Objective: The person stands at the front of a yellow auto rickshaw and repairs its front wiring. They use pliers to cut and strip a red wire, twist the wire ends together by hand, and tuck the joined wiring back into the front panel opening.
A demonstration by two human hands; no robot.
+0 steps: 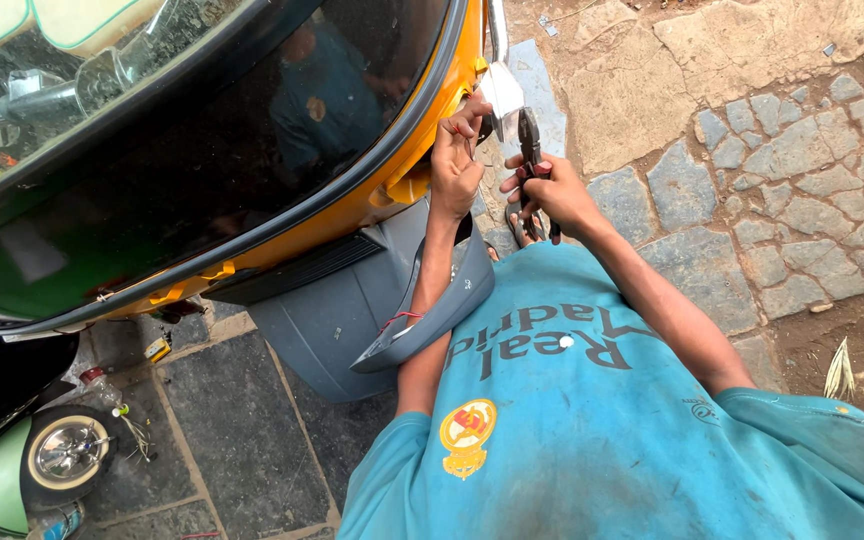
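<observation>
My right hand (550, 192) grips a pair of dark pliers (530, 150), jaws pointing up toward a small white part (503, 95) at the right edge of a yellow three-wheeler's body (422, 160). My left hand (455, 160) rests against the yellow body just left of the pliers, fingers curled and touching the edge by the white part. The big curved windscreen (202, 130) fills the upper left. A grey front mudguard (352, 320) sits under my left forearm.
Stone paving (782, 150) spreads to the right, with bare earth (852, 330) beyond it. A parked scooter with a chrome wheel hub (67, 450) stands at the lower left. Small litter (157, 348) lies on the dark slabs beside it.
</observation>
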